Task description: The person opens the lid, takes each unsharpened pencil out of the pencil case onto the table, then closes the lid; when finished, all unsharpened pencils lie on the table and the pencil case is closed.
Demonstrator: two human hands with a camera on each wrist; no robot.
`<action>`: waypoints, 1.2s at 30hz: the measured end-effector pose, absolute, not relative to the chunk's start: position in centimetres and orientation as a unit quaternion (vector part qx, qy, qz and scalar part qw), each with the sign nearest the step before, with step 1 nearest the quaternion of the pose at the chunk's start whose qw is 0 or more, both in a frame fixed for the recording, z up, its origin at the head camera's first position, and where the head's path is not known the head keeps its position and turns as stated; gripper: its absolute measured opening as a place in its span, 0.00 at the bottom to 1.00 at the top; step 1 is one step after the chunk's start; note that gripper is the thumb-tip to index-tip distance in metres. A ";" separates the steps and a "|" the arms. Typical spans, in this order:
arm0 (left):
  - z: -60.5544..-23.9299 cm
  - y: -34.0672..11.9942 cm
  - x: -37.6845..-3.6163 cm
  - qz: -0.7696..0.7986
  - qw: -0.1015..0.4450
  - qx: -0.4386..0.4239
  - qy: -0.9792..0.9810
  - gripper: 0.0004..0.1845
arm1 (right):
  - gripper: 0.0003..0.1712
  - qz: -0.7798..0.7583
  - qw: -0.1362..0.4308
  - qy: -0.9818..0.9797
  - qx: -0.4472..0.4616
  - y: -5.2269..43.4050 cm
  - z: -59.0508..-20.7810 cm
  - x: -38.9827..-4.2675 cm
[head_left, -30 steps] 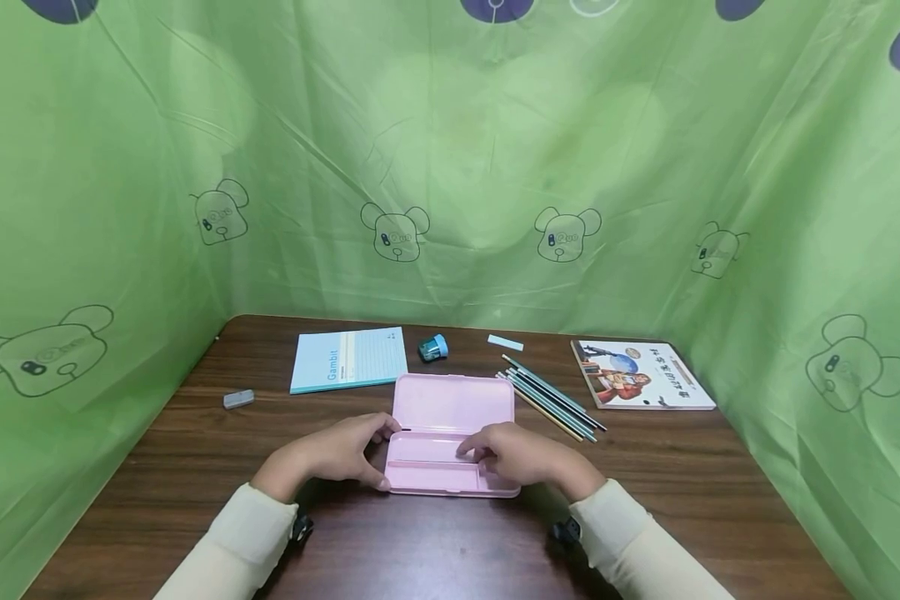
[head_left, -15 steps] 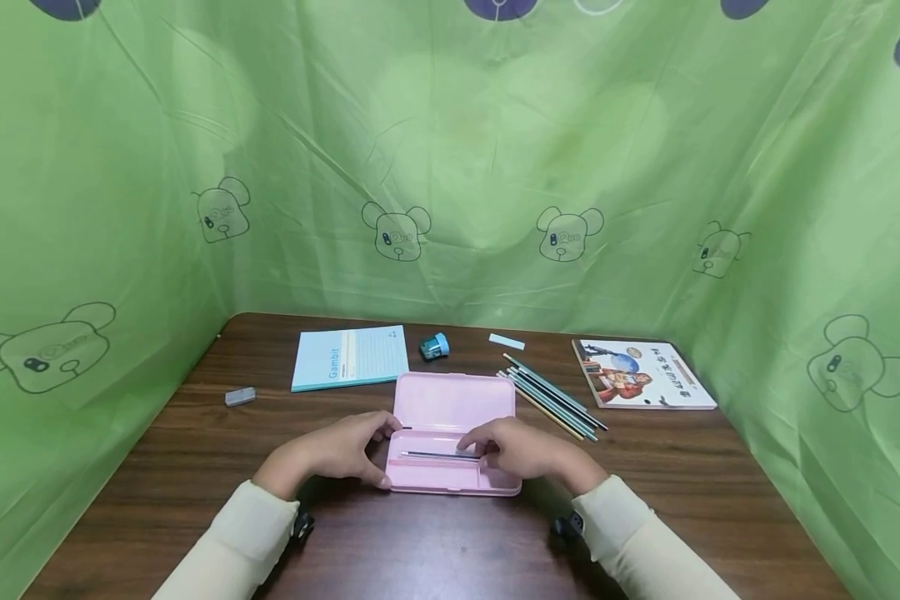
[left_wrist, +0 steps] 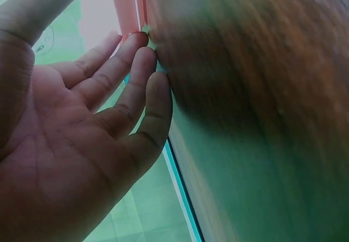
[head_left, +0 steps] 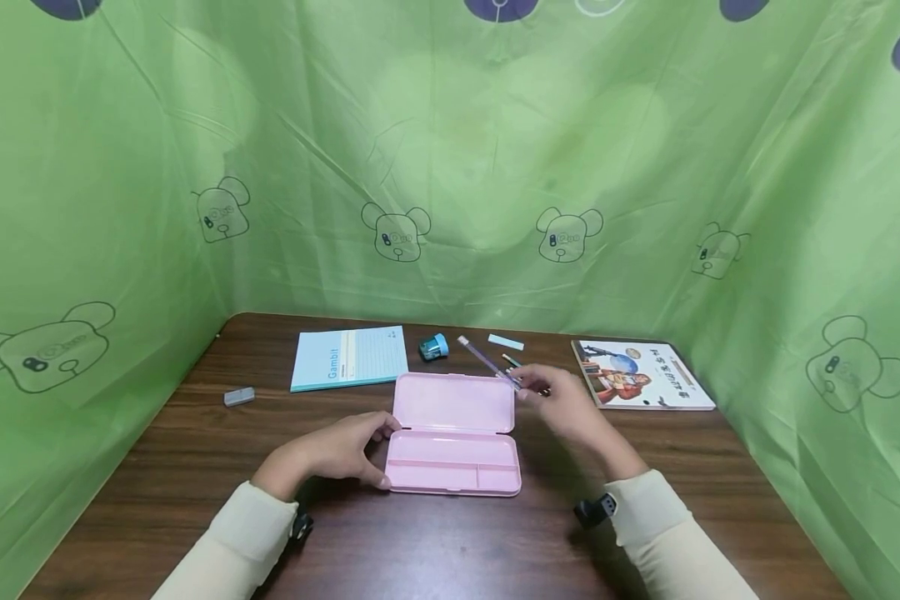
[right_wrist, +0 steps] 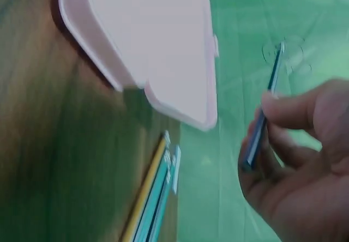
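Note:
A pink pencil case [head_left: 450, 450] lies unfolded on the table, its lid flat at the back and its divided tray in front. My left hand [head_left: 337, 450] rests at the tray's left end, thumb at the front corner and fingertips near the hinge; in the left wrist view the fingers are only slightly bent, touching the edge. Above the lid's right side, my right hand [head_left: 558, 400] pinches a dark blue pencil [right_wrist: 275, 70] between thumb and fingers, its light end pointing up and away. Several pencils [right_wrist: 152, 198] lie beside the case, mostly hidden by the right hand in the head view.
Behind the case are a light blue notebook [head_left: 352, 358], a teal sharpener [head_left: 433, 347] and a pale blue strip [head_left: 506, 342]. A grey eraser [head_left: 238, 397] lies at left, a picture-covered book [head_left: 637, 375] at right. Green cloth [head_left: 450, 167] surrounds the wooden table [head_left: 420, 550].
My right hand has lifted the pencil out of the case's rear compartment and moved back and to the right, tilting it. The left hand has stayed at the case's left end.

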State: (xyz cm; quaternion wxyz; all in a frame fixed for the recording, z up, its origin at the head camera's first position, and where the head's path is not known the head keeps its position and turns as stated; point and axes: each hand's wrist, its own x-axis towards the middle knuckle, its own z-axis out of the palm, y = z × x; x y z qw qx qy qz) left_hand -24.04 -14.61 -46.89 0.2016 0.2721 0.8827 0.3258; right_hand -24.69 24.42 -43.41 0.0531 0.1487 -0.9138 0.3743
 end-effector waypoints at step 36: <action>-47.2 -14.6 -24.1 0.325 0.198 0.276 0.883 0.40 | 0.13 0.273 0.028 -0.961 0.026 26.9 -48.7 -26.5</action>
